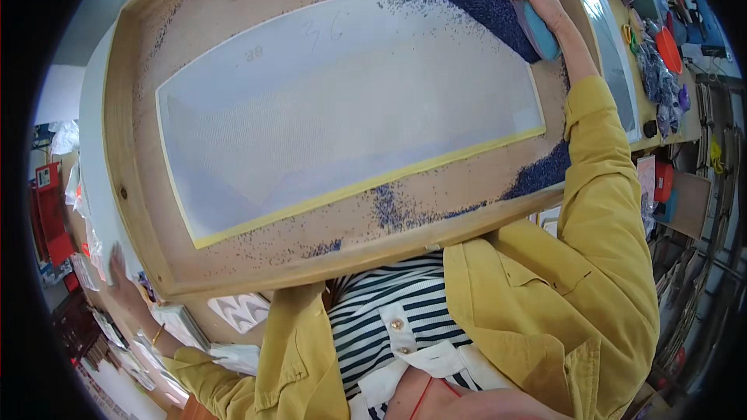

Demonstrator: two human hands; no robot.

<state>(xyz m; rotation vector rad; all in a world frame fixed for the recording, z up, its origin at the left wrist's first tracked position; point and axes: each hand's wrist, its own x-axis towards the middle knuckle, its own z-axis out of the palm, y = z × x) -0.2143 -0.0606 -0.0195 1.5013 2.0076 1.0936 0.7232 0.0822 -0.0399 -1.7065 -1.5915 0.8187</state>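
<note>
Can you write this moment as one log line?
right hand: grips blue pad at dark grains | left hand: outside tray, near lower-left corner | tray: white panel, scattered grains

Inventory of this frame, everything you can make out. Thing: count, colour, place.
Wooden tray: 1, tan, centre
Panel: 1, whitish with yellow lower edge, inside tray
Granules: too many to count, dark blue, mainly tray's upper right and lower right
Ribbed pad: 1, teal, upper right, gripped
Dish-like item: 1, orange-red, far right
Plastic bags: several, clear with dark contents, far right
Patterned sheet: 1, white and grey, below tray
Other edge clutter: uncounted, mixed colours, too small to name
Jacket: 1, mustard yellow, on person
Striped top: 1, dark and white, under jacket
Right hand: 1, bare, on pad
Left hand: 1, bare, beside tray's lower-left corner
</note>
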